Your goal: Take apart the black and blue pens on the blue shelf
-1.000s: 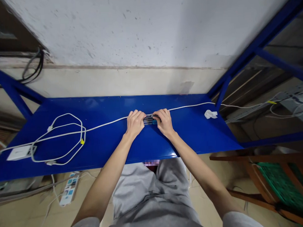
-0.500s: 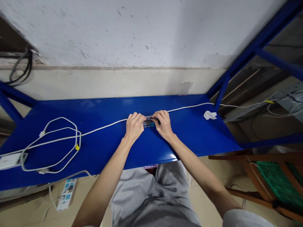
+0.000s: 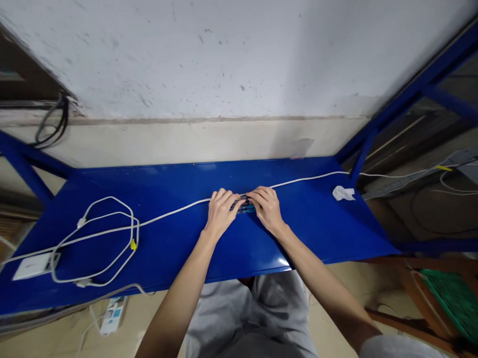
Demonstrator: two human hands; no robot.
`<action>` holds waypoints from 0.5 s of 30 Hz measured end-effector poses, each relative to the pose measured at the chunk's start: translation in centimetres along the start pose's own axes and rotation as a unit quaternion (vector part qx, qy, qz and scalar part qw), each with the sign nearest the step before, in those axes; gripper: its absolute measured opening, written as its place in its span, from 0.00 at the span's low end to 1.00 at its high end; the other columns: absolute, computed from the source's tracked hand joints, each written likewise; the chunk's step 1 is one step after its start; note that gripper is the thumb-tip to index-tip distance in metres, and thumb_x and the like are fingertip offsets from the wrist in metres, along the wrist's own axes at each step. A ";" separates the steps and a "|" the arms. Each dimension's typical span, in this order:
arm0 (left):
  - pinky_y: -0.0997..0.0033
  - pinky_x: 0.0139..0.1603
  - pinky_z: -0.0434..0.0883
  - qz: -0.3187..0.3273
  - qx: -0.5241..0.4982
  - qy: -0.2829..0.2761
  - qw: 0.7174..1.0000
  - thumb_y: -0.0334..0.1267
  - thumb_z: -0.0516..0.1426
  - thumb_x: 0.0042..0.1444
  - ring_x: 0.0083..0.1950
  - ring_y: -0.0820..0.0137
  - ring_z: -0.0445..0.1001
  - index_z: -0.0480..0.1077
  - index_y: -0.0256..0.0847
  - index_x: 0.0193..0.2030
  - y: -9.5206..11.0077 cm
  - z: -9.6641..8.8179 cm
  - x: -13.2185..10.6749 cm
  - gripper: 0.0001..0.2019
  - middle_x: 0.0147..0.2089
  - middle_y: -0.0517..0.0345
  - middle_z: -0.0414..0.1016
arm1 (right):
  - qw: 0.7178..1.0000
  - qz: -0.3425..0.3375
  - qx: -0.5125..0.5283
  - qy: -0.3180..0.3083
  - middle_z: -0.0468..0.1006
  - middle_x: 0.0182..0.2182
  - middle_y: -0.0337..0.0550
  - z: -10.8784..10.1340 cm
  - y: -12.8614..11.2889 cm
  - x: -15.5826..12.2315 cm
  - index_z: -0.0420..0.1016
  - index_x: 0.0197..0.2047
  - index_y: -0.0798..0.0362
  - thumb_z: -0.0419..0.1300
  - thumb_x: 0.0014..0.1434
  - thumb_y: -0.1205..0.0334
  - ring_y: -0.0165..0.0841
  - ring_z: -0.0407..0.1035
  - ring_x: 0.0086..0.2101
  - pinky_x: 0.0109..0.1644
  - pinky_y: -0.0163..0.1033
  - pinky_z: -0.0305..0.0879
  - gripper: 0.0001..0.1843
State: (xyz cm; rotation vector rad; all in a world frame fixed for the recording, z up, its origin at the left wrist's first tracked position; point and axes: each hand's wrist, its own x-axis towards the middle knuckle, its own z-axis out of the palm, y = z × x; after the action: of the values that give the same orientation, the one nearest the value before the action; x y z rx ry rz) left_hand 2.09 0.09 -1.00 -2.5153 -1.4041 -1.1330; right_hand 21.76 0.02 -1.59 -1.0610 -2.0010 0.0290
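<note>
Several slim pens, dark with some blue parts, lie side by side on the blue tabletop, their ends covered by fingers. My left hand is closed around the left end of this row, thumb and fingertips pressed to it. From the other side, my right hand grips the right end with curled fingers. Only a short stretch of the pens shows between the thumbs. Just behind the pens, a white cable runs across the table and passes behind both hands.
A looped white cord with a yellow tag lies at left near a white box-like item. Crumpled white tissue rests at right. Blue frame bars rise at the sides, with a wall behind. A power strip is on the floor.
My hands have come closer together over the pens, so less of them shows between the fingers. The whole view has shifted slightly, with the table lower and further right.
</note>
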 end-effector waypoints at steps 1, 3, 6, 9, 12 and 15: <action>0.60 0.44 0.62 0.001 0.004 0.007 1.000 0.42 0.58 0.69 0.43 0.62 0.71 0.77 0.41 0.43 -0.1 0.1 0.0 0.10 0.35 0.55 0.79 | 1.000 0.002 0.002 -0.003 0.83 0.43 0.45 0.0 0.0 0.0 0.79 0.51 0.48 0.56 0.72 0.63 0.41 0.72 0.50 0.56 0.50 0.66 0.11; 0.59 0.47 0.64 0.004 0.007 0.022 1.000 0.39 0.58 0.69 0.46 0.61 0.73 0.78 0.41 0.43 -0.2 0.2 -0.2 0.08 0.35 0.55 0.80 | 1.000 0.005 0.002 -0.008 0.83 0.42 0.45 0.1 0.0 0.1 0.79 0.50 0.48 0.57 0.72 0.62 0.41 0.72 0.49 0.55 0.50 0.67 0.10; 0.56 0.53 0.65 0.023 -0.002 0.031 0.999 0.33 0.56 0.69 0.53 0.59 0.74 0.77 0.42 0.53 -0.5 0.3 -0.3 0.11 0.38 0.55 0.82 | 1.000 0.005 -0.001 -0.010 0.83 0.41 0.46 0.2 -0.1 0.3 0.80 0.48 0.49 0.58 0.72 0.61 0.41 0.72 0.48 0.55 0.49 0.67 0.09; 0.53 0.57 0.66 0.048 -0.031 0.016 0.998 0.26 0.49 0.69 0.60 0.60 0.74 0.73 0.45 0.62 -0.4 0.3 -0.4 0.21 0.49 0.53 0.83 | 1.000 0.012 0.004 -0.017 0.83 0.42 0.46 0.2 -0.3 0.3 0.80 0.48 0.49 0.57 0.72 0.62 0.41 0.72 0.48 0.56 0.50 0.67 0.10; 0.56 0.55 0.69 0.052 -0.053 0.003 0.997 0.24 0.46 0.68 0.58 0.61 0.75 0.73 0.44 0.61 -0.2 0.1 -0.4 0.23 0.55 0.51 0.81 | 1.000 0.021 0.014 -0.016 0.83 0.42 0.46 0.2 -0.5 0.2 0.79 0.50 0.49 0.56 0.72 0.65 0.42 0.72 0.49 0.56 0.51 0.66 0.11; 0.58 0.47 0.67 0.031 -0.022 -0.024 0.999 0.28 0.47 0.70 0.49 0.61 0.75 0.75 0.42 0.57 0.2 0.0 -0.3 0.18 0.50 0.50 0.81 | 0.999 0.027 0.022 -0.018 0.83 0.43 0.47 0.1 -0.4 -0.1 0.79 0.52 0.49 0.55 0.71 0.68 0.42 0.70 0.50 0.58 0.50 0.66 0.13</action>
State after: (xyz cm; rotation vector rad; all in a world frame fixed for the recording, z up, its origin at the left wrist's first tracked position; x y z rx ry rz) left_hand 2.11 -0.27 -1.15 -2.6135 -1.3161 -1.1115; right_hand 21.38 -0.24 -1.55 -1.0920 -1.9946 0.1212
